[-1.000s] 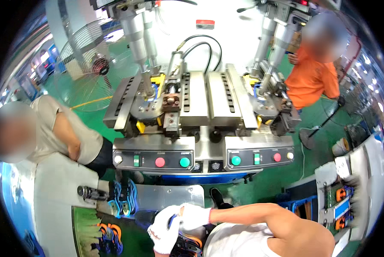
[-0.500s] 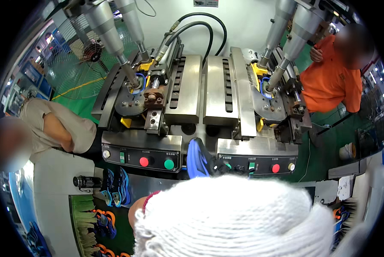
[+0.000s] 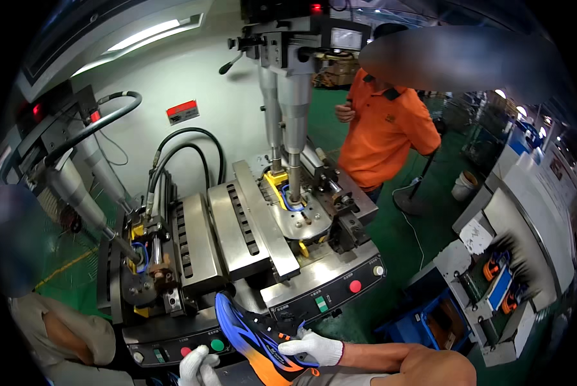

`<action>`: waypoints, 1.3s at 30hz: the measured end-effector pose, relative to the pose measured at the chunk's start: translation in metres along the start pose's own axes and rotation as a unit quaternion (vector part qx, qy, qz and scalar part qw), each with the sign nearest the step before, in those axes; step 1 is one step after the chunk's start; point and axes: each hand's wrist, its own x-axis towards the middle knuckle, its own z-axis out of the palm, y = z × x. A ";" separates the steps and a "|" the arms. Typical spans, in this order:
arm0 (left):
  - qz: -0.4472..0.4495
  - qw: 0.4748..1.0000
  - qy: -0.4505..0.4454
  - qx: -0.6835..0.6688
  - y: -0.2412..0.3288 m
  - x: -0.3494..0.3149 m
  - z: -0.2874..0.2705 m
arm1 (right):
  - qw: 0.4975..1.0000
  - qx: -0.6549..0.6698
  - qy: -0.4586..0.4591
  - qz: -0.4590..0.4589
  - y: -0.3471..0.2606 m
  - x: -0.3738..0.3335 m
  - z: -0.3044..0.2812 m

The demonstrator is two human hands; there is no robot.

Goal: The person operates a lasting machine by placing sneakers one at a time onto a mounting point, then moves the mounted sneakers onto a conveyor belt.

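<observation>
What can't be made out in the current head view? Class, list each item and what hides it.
All in the head view:
- Left gloved hand: its wrist is cut off by the lower edge.
- Right gloved hand: some fingertips are hidden by the shoe.
- The shoe's opposite side: hidden by the shoe itself, turned away from the camera.
- Orange-and-blue shoes at far right: too small for detail.

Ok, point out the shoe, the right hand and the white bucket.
Shoe [image 3: 255, 339], head view: middle of its side.
Right hand [image 3: 318, 348], head view: back of the hand.
White bucket [image 3: 462, 189], head view: outer wall.
</observation>
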 end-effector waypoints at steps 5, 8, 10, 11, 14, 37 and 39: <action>-0.219 0.974 0.026 0.053 -0.089 -0.110 -0.016 | 0.998 0.015 0.051 -0.021 -0.013 -0.021 0.003; -0.396 0.908 0.104 -0.087 -0.118 -0.167 -0.027 | 0.999 0.003 0.046 -0.006 -0.010 -0.020 -0.006; -0.414 0.903 0.113 -0.026 -0.127 -0.186 -0.033 | 1.000 0.013 0.024 -0.005 -0.009 -0.010 -0.001; -0.401 0.906 0.128 -0.049 -0.137 -0.192 -0.035 | 1.000 0.018 0.011 -0.001 -0.006 -0.004 0.003; -0.407 0.856 0.234 -0.218 -0.122 -0.178 -0.033 | 0.996 -0.056 0.075 0.015 -0.003 0.007 0.011; -0.243 0.901 -0.105 0.342 -0.300 0.278 0.046 | 0.982 -0.047 0.183 0.027 -0.051 0.001 0.011; -0.172 0.884 -0.023 0.434 -0.320 0.289 0.061 | 0.975 -0.054 0.210 0.038 -0.054 0.005 0.013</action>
